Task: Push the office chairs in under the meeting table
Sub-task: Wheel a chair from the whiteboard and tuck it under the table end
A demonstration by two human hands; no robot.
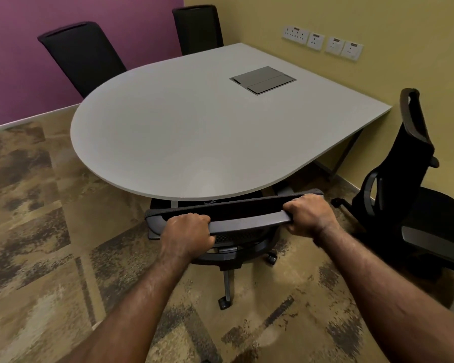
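Both hands grip the top rail of one office chair at the rounded near edge of the counter [194, 142]. The left hand [188, 233] is curled over the rail toward its left end; the right hand [306, 213] is clenched round the rail near its right end. The grip is wide and even, which by judgement keeps the wheeled base from swivelling as the near chair [247, 218] is driven forward.

That chair's seat is largely under the rounded edge already; its backrest stands just beside the rim, and two castors [224, 302] remain out on the floor [37, 231]. The push appears close to complete.

A second chair [414, 184], at the counter's right corner, stands well clear of the edge and turned partly away from it. It appears not yet pushed in. Two further chairs at the far edge, the left one [81, 56] and the one near the far corner [197, 28], stand close against the counter.

Materials: the counter top is smooth, matte grey, straight-sided at the wall and semicircular at the near end, with a flush metal cable hatch [262, 79] set in it. Chair backs are black mesh on grey plastic frames. The floor is mottled brown carpet tile. A row of white wall sockets [323, 43] sits above the far right edge.
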